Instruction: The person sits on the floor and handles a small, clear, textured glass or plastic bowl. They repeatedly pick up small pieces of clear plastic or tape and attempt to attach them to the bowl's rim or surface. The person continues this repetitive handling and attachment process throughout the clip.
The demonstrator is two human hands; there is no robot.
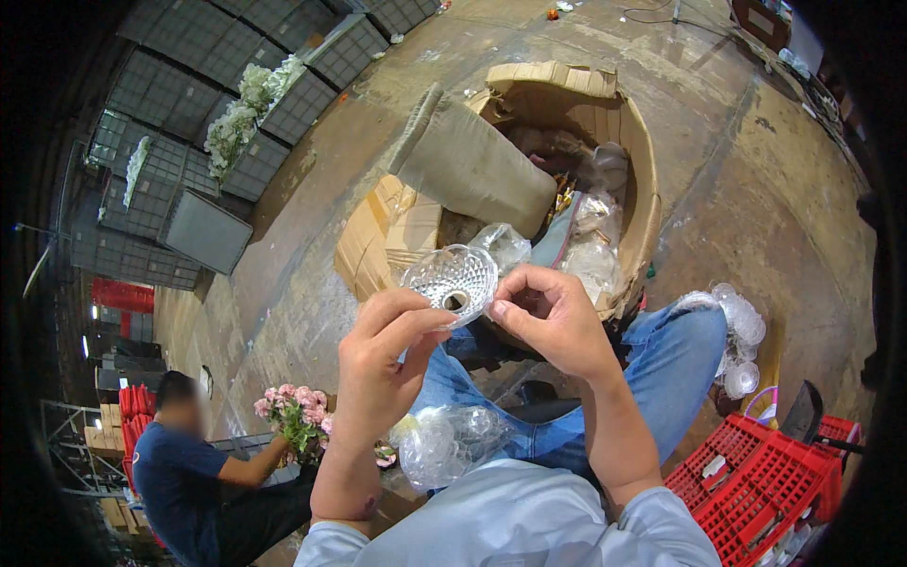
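In front of me I hold up a clear round dish with a faceted diamond pattern and a round hole in its middle. The thumb and fingers of my left hand grip its near left edge. My right hand pinches the right rim between thumb and forefinger, the other fingers curled. Below, a clear plastic bag with what look like more transparent pieces lies by my lap, between my legs. Beyond the dish stands an open cardboard box holding plastic wrap and assorted items.
A grey tapered container leans out of the box. Stacked clear dishes lie beside my right knee, near red plastic baskets. At left, a person sits handling pink flowers. Grey crates line the far left.
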